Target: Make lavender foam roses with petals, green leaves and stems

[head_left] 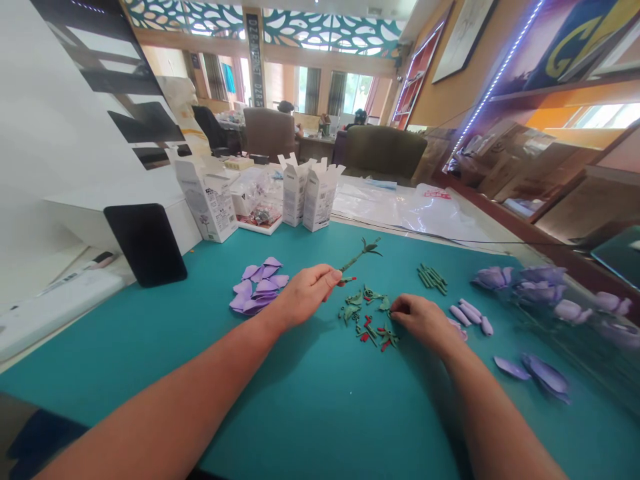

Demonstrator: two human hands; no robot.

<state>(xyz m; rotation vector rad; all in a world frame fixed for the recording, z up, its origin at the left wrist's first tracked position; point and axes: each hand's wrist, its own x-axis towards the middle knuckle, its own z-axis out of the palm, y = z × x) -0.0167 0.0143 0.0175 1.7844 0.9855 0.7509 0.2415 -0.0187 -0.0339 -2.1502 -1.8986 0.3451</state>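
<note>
My left hand (314, 291) is closed around a green plastic flower stem (354, 259), its leafy end pointing up and to the right. A small red-tipped green piece (348, 279) also sticks out from under my fingers. My right hand (415, 313) is low over the mat with fingertips pinched at the right edge of a loose pile of green leaves and small red and green parts (369, 322). What the right fingertips hold, if anything, is hidden. Purple petals (256, 288) lie left of my left hand. Short green rods (432, 279) rest beyond my right hand.
A teal mat (300, 407) covers the table. White boxes (320, 197) stand along its far edge, beside a dark tablet (146, 245). At the right are purple flower heads (540, 287), lilac bud pieces (469, 312) and two loose petals (546, 375).
</note>
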